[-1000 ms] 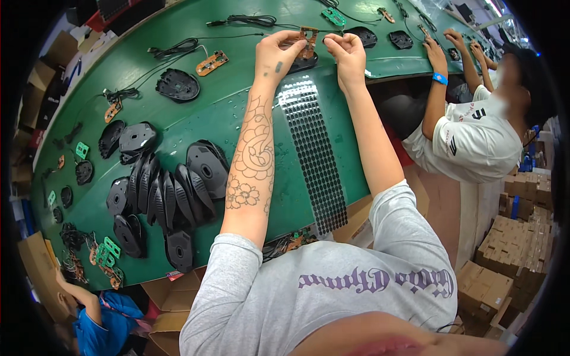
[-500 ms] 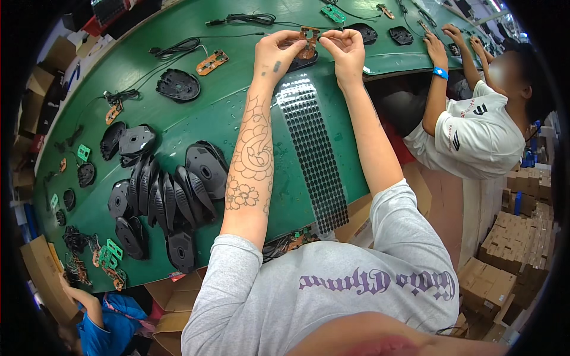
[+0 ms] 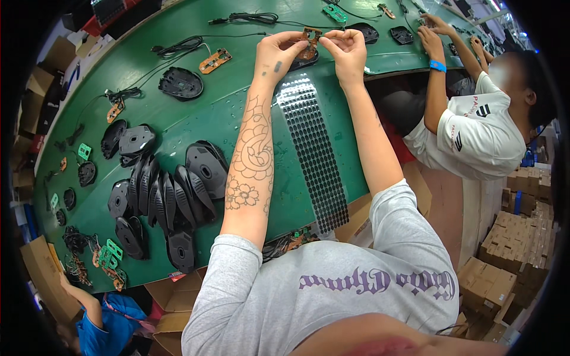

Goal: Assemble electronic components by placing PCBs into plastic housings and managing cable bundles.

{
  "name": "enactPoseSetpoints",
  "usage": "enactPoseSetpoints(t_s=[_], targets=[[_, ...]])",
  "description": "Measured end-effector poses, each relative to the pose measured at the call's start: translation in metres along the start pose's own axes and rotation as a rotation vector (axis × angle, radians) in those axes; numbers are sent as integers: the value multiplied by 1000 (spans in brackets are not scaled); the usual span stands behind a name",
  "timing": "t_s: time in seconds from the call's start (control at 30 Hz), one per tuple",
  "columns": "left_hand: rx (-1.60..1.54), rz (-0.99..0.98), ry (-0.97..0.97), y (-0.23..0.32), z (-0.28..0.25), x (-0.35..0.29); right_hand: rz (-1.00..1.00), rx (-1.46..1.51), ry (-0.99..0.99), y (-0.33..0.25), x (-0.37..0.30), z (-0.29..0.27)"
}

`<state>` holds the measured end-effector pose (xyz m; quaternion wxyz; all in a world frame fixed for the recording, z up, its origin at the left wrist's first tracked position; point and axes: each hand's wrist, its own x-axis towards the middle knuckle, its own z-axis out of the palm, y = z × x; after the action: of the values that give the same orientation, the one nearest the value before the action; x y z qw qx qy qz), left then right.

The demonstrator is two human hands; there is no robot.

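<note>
At the far middle of the green work surface, a small orange-brown circuit board is pinched up on its edge between my two hands. My left hand is closed, thumb and fingertips on the board's left side. On its right side, my right hand grips with thumb and bent forefinger. Just under the board lies a black mouse shell, partly covered by my left fingers. A clear sheet with rows of black oval pads stretches between my forearms.
Several black mouse shells stand stacked left of my left arm. Farther off lie an open shell, another orange board and coiled black cables on the green surface. A co-worker sits at the right; cardboard boxes are behind.
The open shell, loose board and cables on the far strip have shifted slightly right. The co-worker's hands have drawn together. My hands have barely moved and still grip the board.
</note>
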<state>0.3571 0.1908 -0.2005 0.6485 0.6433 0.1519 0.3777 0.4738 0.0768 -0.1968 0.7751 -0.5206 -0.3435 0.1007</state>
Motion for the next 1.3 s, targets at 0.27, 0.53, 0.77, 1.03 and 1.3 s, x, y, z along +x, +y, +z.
enactPoseSetpoints(t_s=[0.27,0.53,0.77,1.03,1.3], targets=[[-29,-17,-35,9,5,-6,140,2,16,-5,-3,-7],[89,36,-40,40,13,-22,160,254,11,5,-12,-10],[1007,-76,-80,91,11,-77,226,341,139,-5,-10,-22],[979,-87,-74,68,20,-102,228,287,66,-10,-6,-26],[980,-52,-18,56,19,-112,261,180,13,-8,-17,-19]])
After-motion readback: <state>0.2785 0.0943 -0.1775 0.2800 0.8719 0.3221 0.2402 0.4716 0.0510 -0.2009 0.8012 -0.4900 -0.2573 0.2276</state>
